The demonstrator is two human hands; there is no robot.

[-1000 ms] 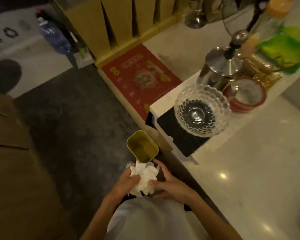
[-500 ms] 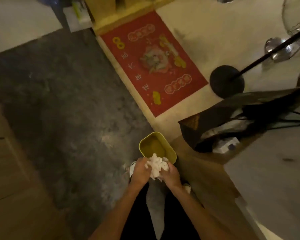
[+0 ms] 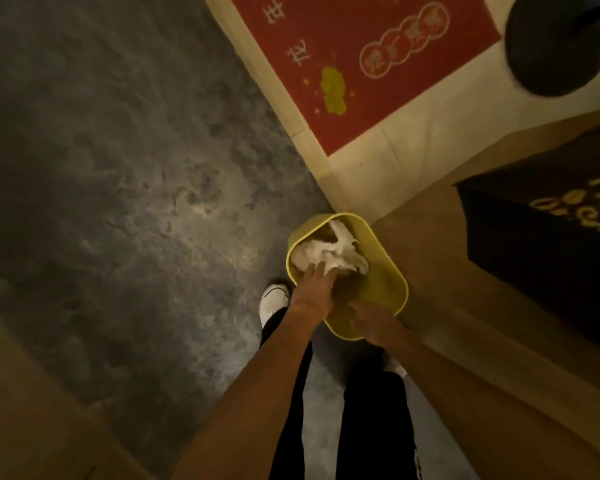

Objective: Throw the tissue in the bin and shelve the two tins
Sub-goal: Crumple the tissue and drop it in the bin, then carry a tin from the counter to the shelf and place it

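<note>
A small yellow bin stands on the floor by my feet. The crumpled white tissue lies inside it, filling the far half. My left hand reaches over the bin's near left rim, fingers spread, fingertips touching the tissue. My right hand hovers blurred over the near rim, fingers loose, holding nothing that I can see. No tins are in view.
The bin sits at the corner of a wooden cabinet on dark grey floor. A black bag lies to the right. A red mat and a round black stand base are farther off. My white shoe is left of the bin.
Both hands held the tissue above the bin before. The tissue now lies inside the bin, and I have bent down closer to it.
</note>
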